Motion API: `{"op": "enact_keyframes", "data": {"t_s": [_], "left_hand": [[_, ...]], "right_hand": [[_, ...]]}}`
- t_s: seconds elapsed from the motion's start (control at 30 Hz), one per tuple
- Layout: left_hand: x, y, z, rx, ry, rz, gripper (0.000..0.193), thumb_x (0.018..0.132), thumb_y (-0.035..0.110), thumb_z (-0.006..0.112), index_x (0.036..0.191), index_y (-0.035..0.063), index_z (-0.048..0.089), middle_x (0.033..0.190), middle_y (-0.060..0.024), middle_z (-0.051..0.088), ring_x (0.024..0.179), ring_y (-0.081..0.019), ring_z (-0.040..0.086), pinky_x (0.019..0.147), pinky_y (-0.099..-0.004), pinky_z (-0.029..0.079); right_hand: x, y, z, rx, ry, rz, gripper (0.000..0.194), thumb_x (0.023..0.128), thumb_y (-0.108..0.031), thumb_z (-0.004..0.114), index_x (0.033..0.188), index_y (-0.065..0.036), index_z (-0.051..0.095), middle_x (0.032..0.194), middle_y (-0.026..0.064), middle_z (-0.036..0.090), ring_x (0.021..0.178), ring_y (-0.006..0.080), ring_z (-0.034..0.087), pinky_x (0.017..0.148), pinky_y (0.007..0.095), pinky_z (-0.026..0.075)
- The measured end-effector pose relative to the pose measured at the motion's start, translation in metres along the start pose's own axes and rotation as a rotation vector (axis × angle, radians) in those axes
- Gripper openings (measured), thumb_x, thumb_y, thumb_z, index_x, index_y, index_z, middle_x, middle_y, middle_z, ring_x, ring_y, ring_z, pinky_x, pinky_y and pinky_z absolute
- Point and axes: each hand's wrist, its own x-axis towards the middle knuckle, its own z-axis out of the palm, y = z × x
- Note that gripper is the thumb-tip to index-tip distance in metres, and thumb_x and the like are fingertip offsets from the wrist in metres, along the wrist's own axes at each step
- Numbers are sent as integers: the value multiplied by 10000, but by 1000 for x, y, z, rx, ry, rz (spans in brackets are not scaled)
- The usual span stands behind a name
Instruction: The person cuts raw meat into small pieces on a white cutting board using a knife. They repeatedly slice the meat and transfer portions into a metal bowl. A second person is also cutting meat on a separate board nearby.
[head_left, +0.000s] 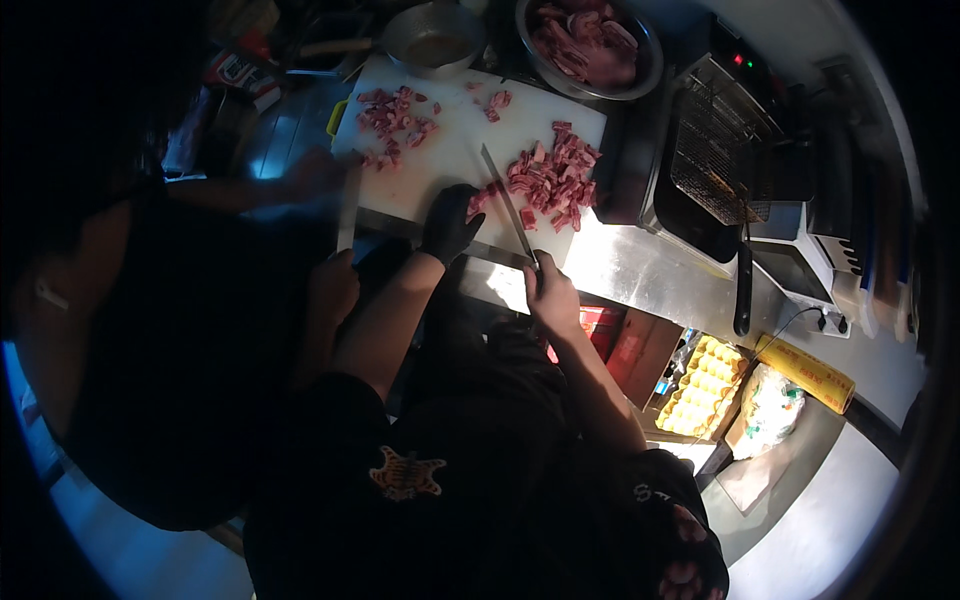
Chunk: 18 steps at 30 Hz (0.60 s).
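Note:
My left hand wears a black glove and rests at the near edge of a white cutting board. Its fingers hold a small strip of raw meat against the board. In my bare right hand is the handle of a long kitchen knife, whose blade slants away over the board, just right of the strip. Beyond the blade lies a large heap of cut raw meat. Smaller groups of meat pieces are scattered at the board's far left and far middle.
A co-worker on my left holds another knife close to my left forearm. Behind the board stand a metal pan and a steel bowl of meat. At right are a fryer basket, an egg tray and a yellow film roll.

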Motion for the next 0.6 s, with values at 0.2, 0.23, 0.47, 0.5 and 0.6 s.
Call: {"op": "enact_keyframes", "data": {"t_s": [0.2,0.23,0.47,0.5,0.6], "left_hand": [[19,-3,0,70,-128,-26,138,908,188,696,1006,91,702,1013,-137,681,984,-370,653,857,-484,546],[20,-2,0,70,-138,-36,134,914,197,688,999,97,710,1005,-134,684,987,-370,653,858,-484,547],[16,-16,9,68,-125,-21,170,922,197,662,1046,125,755,1001,-119,711,973,-363,667,850,-480,551],[11,-19,14,69,-107,-6,186,921,190,657,1063,129,761,994,-115,713,964,-359,669,844,-480,551],[18,-14,7,10,-278,-65,179,913,204,704,1055,103,744,1095,-133,732,1035,-369,674,895,-482,552]], "right_hand": [[9,-8,3,-94,-134,35,368,1017,-339,629,1318,-132,580,898,239,737,837,483,704,740,590,558],[9,-7,2,-109,-147,49,367,1017,-343,625,1315,-133,582,902,237,738,839,483,705,741,591,558],[-1,5,-6,-150,-259,111,367,1024,-356,602,1302,-119,563,896,251,734,839,505,698,747,599,555],[2,11,0,-174,-281,135,366,1024,-354,602,1296,-113,559,891,254,732,836,510,696,746,601,553],[60,-13,26,-155,-227,61,341,1024,-343,590,1263,-103,552,914,302,714,863,502,701,765,604,551]]}}
